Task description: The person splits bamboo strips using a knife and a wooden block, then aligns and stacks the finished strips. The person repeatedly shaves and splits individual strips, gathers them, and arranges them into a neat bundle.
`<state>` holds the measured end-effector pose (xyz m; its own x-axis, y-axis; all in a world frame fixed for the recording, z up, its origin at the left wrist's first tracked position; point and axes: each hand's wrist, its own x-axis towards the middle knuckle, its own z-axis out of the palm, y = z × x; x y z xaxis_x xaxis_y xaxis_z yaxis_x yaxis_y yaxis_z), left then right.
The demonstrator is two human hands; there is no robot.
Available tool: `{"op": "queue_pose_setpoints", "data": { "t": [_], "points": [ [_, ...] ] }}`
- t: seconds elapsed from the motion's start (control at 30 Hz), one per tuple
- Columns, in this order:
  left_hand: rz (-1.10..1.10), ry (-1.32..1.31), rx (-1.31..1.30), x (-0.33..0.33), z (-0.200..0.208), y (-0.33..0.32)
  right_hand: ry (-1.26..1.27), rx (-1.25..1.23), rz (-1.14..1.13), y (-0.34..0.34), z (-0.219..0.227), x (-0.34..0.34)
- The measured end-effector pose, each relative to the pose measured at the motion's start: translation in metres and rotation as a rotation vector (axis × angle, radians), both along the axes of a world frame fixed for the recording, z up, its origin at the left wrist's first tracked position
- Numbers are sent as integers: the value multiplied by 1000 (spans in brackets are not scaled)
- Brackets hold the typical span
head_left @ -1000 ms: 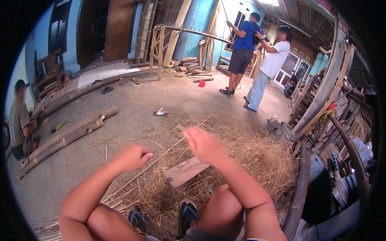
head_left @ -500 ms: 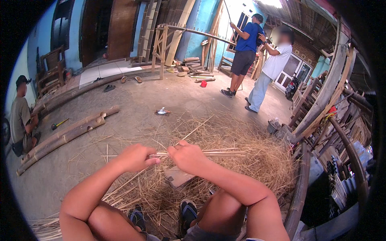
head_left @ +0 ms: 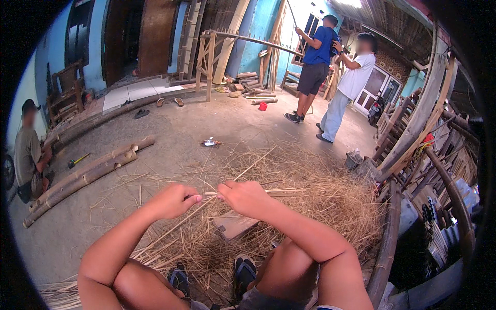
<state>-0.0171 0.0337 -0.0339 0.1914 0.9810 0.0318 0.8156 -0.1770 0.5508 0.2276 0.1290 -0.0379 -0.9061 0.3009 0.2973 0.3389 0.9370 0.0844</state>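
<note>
A small bundle of thin bamboo strips (head_left: 287, 192) runs crosswise in front of me, above the heap of shavings. My left hand (head_left: 177, 201) is closed in a pinch at the bundle's left end, thumb pressed against the fingers. Just to its right, my right hand (head_left: 241, 197) is wrapped round the same bundle, with its strips sticking out past the little-finger side. A short stretch of strips shows between the two hands. Below my right hand a flat wooden block (head_left: 235, 226) lies on the shavings, between my knees.
Curly bamboo shavings (head_left: 336, 212) cover the floor ahead and right. Split bamboo poles (head_left: 85, 178) lie at left, near a crouching person (head_left: 28, 150). Two people (head_left: 315, 62) stand at the back right. A bamboo rail (head_left: 385, 243) and stacked wood border the right side.
My left hand has tightened its pinch, and strip ends that stuck out to its left no longer show. My right hand has shifted slightly right. The crouching person's head has turned.
</note>
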Motion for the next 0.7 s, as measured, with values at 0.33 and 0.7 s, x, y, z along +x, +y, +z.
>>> {"op": "queue_pose_setpoints", "data": {
  "t": [0.33,0.7],
  "points": [
    [-38,-4,110,-4,-11,3,-101,-27,-27,7,-11,-1],
    [48,-306,-25,-2,-13,7,102,75,10,16,-3,-3]
  ]
}}
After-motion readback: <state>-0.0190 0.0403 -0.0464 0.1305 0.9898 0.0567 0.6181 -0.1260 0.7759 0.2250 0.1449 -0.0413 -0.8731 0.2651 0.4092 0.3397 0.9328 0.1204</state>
